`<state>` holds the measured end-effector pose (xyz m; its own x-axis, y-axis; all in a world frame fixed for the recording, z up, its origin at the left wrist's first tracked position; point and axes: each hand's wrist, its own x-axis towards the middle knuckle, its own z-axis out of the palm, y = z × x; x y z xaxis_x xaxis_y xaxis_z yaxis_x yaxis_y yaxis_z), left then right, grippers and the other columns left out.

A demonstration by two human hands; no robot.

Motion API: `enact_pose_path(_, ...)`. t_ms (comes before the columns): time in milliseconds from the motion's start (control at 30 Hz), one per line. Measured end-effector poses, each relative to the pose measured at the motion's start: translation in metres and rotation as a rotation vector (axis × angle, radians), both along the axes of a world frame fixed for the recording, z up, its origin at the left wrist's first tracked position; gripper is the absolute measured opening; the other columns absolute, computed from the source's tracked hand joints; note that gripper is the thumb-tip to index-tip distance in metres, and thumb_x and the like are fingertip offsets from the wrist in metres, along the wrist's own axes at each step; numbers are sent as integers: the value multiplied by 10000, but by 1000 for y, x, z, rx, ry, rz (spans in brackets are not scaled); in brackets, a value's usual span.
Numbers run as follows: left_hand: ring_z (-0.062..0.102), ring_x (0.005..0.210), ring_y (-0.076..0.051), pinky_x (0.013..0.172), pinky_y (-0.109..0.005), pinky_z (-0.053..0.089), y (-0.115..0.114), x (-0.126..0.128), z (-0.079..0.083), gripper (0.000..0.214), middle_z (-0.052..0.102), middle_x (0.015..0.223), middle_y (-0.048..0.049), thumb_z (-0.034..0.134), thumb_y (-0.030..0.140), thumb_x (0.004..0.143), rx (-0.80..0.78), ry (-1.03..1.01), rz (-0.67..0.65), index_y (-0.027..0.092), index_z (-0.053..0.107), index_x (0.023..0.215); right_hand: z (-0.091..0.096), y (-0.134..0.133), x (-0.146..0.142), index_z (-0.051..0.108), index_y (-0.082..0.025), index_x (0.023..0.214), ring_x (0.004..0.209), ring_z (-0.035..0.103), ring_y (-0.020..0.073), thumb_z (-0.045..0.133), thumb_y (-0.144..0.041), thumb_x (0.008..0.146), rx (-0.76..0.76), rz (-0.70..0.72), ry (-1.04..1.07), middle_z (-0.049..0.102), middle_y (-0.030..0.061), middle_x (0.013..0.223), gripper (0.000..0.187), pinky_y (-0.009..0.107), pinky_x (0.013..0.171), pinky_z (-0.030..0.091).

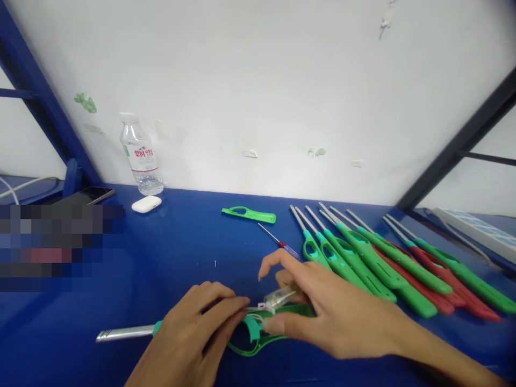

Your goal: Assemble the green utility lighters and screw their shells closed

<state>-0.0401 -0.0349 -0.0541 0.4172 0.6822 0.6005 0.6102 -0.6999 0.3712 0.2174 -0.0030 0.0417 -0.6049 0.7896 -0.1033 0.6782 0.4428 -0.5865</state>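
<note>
An opened green gas lighter (244, 353) lies near the table's front edge, its metal barrel (126, 333) pointing left. My left hand (197, 328) is closed over the front of the lighter, fingertips beside the white wires and the teal trigger (252, 328). With thumb and fingers, my right hand (322, 306) grips a clear fuel tank (279, 297) above the green handle shell. The tank is tilted, and my fingers hide its far end. Behind my hands are a small screw (215, 263), a screwdriver (284, 245) with a clear purple handle and a loose green shell half (250, 214).
Several green and red lighters (374, 263) lie in a row at the right. A water bottle (141, 156) and a white case (146, 204) stand at the back left, near a phone (97, 194). A white wall (258, 97) rises behind the blue table (169, 242).
</note>
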Motion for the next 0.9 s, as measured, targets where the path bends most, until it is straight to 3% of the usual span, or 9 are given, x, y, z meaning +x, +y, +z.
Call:
enact_pose_path(67, 771, 957, -111, 895, -186, 615, 0, -1, 0, 321, 763, 1102, 48, 591, 190, 1115, 5, 0, 31, 351, 663, 1383, 1, 1, 3, 605, -297, 1205, 699, 621, 187, 628, -504, 1106, 8, 13, -10, 649, -54, 775, 231, 270, 633, 418)
enact_pose_path(133, 772, 952, -117, 883, -191, 617, 0, -1, 1, 321, 763, 1083, 50, 603, 218, 1117, 4, -8, 57, 357, 650, 1403, -1, 4, 5, 613, -279, 1093, 750, 632, 184, 523, -494, 1166, 35, 42, -7, 677, -35, 811, 245, 274, 680, 427)
enact_pose_path(333, 760, 866, -91, 819, -160, 603, 0, 2, 5, 242, 753, 998, 59, 576, 214, 1134, 38, -19, 37, 327, 684, 1319, -8, 10, 5, 674, -247, 983, 569, 501, 135, 604, -475, 1142, 67, 85, 65, 543, -87, 615, 286, 272, 609, 348)
enact_pose_path(500, 764, 890, -99, 808, -160, 606, -1, 3, 2, 268, 761, 1003, 40, 591, 160, 1109, 55, -3, 37, 295, 694, 1315, -7, 6, 4, 722, -243, 982, 604, 545, 147, 564, -529, 1149, 122, 67, 42, 618, -60, 651, 367, 284, 654, 383)
enact_pose_path(900, 712, 899, -162, 868, -276, 620, 2, 3, 0, 294, 753, 1009, -12, 562, 104, 1102, 113, 44, 0, 236, 683, 1335, -9, 8, 1, 704, -235, 959, 517, 481, 126, 603, -493, 1134, 108, 57, 64, 537, -94, 580, 328, 279, 631, 372)
